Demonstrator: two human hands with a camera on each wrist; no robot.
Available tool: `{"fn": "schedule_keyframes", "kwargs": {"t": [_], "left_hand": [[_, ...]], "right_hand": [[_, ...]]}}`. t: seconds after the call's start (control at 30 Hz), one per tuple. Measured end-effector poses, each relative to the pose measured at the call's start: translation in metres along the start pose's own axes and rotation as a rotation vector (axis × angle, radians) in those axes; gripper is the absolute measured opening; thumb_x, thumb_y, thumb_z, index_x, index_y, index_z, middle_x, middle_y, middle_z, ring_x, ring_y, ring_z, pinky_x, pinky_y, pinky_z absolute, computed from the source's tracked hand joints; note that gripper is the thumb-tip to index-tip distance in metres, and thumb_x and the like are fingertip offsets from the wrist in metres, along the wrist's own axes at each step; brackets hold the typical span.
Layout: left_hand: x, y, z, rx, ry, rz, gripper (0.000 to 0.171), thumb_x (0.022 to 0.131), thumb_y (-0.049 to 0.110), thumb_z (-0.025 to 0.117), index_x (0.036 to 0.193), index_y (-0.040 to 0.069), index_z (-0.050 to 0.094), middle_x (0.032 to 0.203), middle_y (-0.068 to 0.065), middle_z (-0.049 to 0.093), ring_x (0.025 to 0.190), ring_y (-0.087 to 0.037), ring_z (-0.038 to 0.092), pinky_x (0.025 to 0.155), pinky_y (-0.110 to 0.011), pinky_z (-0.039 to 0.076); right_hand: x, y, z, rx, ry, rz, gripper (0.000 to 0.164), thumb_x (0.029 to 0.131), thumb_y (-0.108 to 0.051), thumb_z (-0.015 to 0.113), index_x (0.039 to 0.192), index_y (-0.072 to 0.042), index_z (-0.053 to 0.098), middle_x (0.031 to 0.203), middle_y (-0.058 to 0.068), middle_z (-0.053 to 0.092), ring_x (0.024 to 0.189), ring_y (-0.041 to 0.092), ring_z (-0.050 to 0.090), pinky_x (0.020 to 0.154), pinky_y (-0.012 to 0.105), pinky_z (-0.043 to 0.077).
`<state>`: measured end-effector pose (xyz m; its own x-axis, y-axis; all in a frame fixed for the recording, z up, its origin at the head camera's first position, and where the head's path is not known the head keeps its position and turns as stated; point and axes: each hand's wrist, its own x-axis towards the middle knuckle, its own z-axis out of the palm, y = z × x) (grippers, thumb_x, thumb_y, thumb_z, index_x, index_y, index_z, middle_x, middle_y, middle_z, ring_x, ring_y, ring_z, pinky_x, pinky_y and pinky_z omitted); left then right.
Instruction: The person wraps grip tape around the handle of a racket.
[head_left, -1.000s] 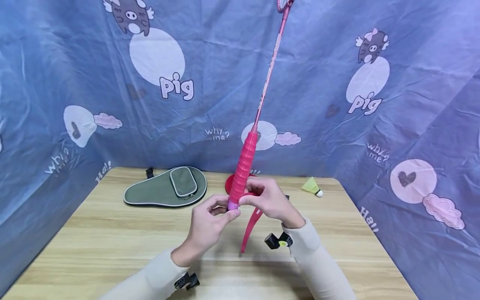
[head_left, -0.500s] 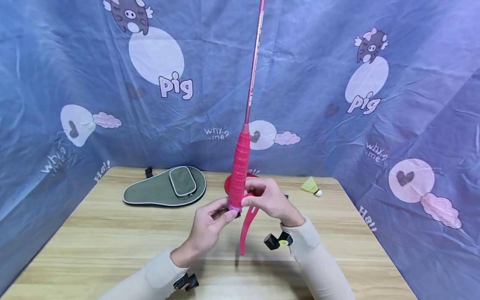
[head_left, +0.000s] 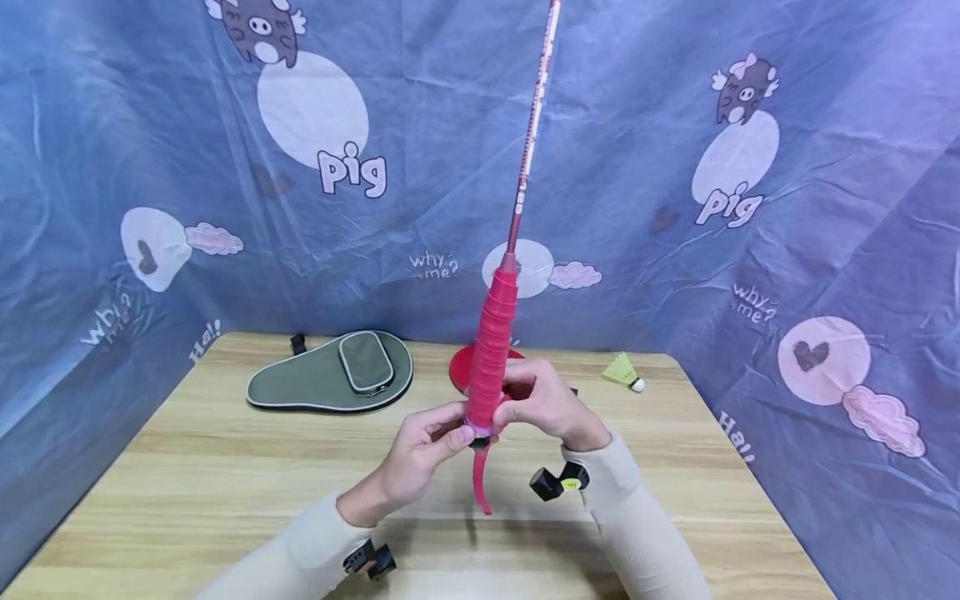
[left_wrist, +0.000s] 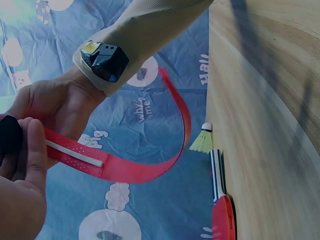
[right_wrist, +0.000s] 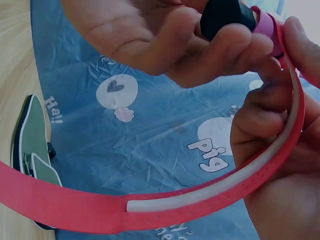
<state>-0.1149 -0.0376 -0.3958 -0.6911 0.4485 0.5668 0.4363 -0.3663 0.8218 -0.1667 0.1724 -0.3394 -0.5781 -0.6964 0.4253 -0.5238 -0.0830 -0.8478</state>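
A badminton racket [head_left: 492,350] stands nearly upright over the table, handle down, its slim shaft leaning right and its head out of view. Red ribbed wrapping covers the handle. My left hand [head_left: 420,446] holds the handle's bottom end between thumb and fingers, close to the black butt cap [right_wrist: 225,19] and a purple band. With thumb and fingers my right hand [head_left: 543,404] pinches a red grip tape [right_wrist: 65,210] at the handle's lower right. Its free length hangs below the hands and curves outward in the left wrist view, showing a white strip and small perforations.
On the wooden table [head_left: 225,467], a green paddle case [head_left: 300,383] lies at back left. A red table tennis paddle [left_wrist: 223,217] lies behind the racket handle, and a yellow shuttlecock [head_left: 622,372] at back right. A blue printed cloth [head_left: 465,100] surrounds the table.
The racket's shaft tilted left toward upright, then leaned right again. Its handle and both hands shifted slightly, with the butt end now lower and further right. The hanging tape swung left.
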Motion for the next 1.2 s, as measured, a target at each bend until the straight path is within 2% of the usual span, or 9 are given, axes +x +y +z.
{"fn": "schedule_keyframes", "kwargs": {"t": [0.07, 0.17, 0.3, 0.43, 0.67, 0.8, 0.9, 1.0, 1.2], "left_hand": [[0.001, 0.0, 0.001, 0.011, 0.028, -0.022, 0.033, 0.103, 0.003, 0.051, 0.128, -0.019, 0.053, 0.116, -0.043, 0.059, 0.105, -0.007, 0.068, 0.09, -0.034, 0.062], [0.002, 0.001, 0.004, 0.078, 0.149, -0.037, 0.033, 0.101, 0.003, 0.057, 0.129, -0.014, 0.056, 0.118, -0.036, 0.062, 0.103, -0.005, 0.067, 0.088, -0.031, 0.062], [0.002, 0.0, 0.009, 0.237, 0.372, 0.025, 0.033, 0.092, -0.002, 0.069, 0.124, -0.006, 0.062, 0.115, -0.027, 0.068, 0.097, -0.005, 0.069, 0.086, -0.022, 0.061], [0.001, -0.004, 0.013, 0.328, 0.48, 0.096, 0.037, 0.082, -0.004, 0.08, 0.116, -0.002, 0.066, 0.108, -0.021, 0.071, 0.091, -0.012, 0.073, 0.082, -0.026, 0.063], [0.002, -0.006, 0.017, 0.409, 0.556, 0.086, 0.046, 0.07, 0.007, 0.092, 0.109, 0.004, 0.066, 0.103, -0.011, 0.074, 0.086, -0.011, 0.074, 0.08, -0.027, 0.063], [0.003, -0.004, 0.014, 0.497, 0.587, 0.079, 0.04, 0.071, 0.01, 0.092, 0.102, 0.009, 0.068, 0.094, -0.003, 0.074, 0.081, -0.01, 0.07, 0.074, -0.02, 0.06], [0.004, -0.003, 0.011, 0.524, 0.599, 0.064, 0.033, 0.072, 0.012, 0.092, 0.099, 0.014, 0.071, 0.089, -0.001, 0.074, 0.078, -0.01, 0.068, 0.069, -0.019, 0.057], [0.004, -0.002, 0.01, 0.477, 0.607, 0.039, 0.03, 0.073, 0.008, 0.091, 0.098, 0.013, 0.074, 0.089, -0.003, 0.075, 0.079, -0.009, 0.069, 0.069, -0.019, 0.058], [0.004, -0.001, 0.01, 0.385, 0.605, 0.008, 0.029, 0.073, -0.001, 0.087, 0.1, 0.004, 0.075, 0.093, -0.014, 0.076, 0.083, -0.006, 0.072, 0.074, -0.022, 0.061]], "right_hand": [[0.0, -0.002, 0.0, -0.04, 0.039, -0.012, 0.045, 0.086, -0.028, 0.08, 0.099, 0.013, 0.068, 0.084, -0.01, 0.069, 0.07, 0.003, 0.062, 0.059, 0.023, 0.056], [0.001, -0.003, 0.001, -0.136, 0.129, -0.03, 0.037, 0.085, -0.024, 0.082, 0.095, 0.009, 0.07, 0.079, -0.011, 0.062, 0.069, 0.001, 0.054, 0.056, 0.019, 0.049], [0.004, -0.003, 0.005, -0.245, 0.206, -0.053, 0.017, 0.085, -0.012, 0.081, 0.092, -0.001, 0.072, 0.075, -0.002, 0.051, 0.065, 0.004, 0.044, 0.05, 0.021, 0.036], [0.007, -0.002, 0.011, -0.307, 0.255, -0.083, 0.014, 0.082, -0.002, 0.081, 0.089, -0.006, 0.07, 0.075, 0.005, 0.05, 0.065, 0.009, 0.045, 0.048, 0.023, 0.035], [0.01, 0.001, 0.021, -0.376, 0.328, -0.129, 0.017, 0.079, 0.0, 0.083, 0.087, -0.007, 0.07, 0.075, 0.005, 0.052, 0.064, 0.008, 0.044, 0.048, 0.021, 0.034], [0.011, 0.002, 0.025, -0.443, 0.364, -0.16, 0.022, 0.076, -0.005, 0.087, 0.08, -0.01, 0.066, 0.072, 0.004, 0.051, 0.063, 0.008, 0.042, 0.049, 0.021, 0.032], [0.011, 0.003, 0.026, -0.472, 0.384, -0.158, 0.025, 0.074, -0.009, 0.09, 0.078, -0.01, 0.065, 0.069, 0.003, 0.049, 0.063, 0.008, 0.041, 0.05, 0.02, 0.032], [0.01, 0.002, 0.027, -0.461, 0.384, -0.129, 0.023, 0.074, -0.01, 0.09, 0.081, -0.01, 0.068, 0.069, 0.003, 0.049, 0.063, 0.007, 0.042, 0.049, 0.02, 0.033], [0.009, 0.001, 0.026, -0.382, 0.345, -0.082, 0.02, 0.078, -0.006, 0.086, 0.094, -0.006, 0.074, 0.075, 0.005, 0.056, 0.066, 0.007, 0.048, 0.051, 0.02, 0.039]]}}
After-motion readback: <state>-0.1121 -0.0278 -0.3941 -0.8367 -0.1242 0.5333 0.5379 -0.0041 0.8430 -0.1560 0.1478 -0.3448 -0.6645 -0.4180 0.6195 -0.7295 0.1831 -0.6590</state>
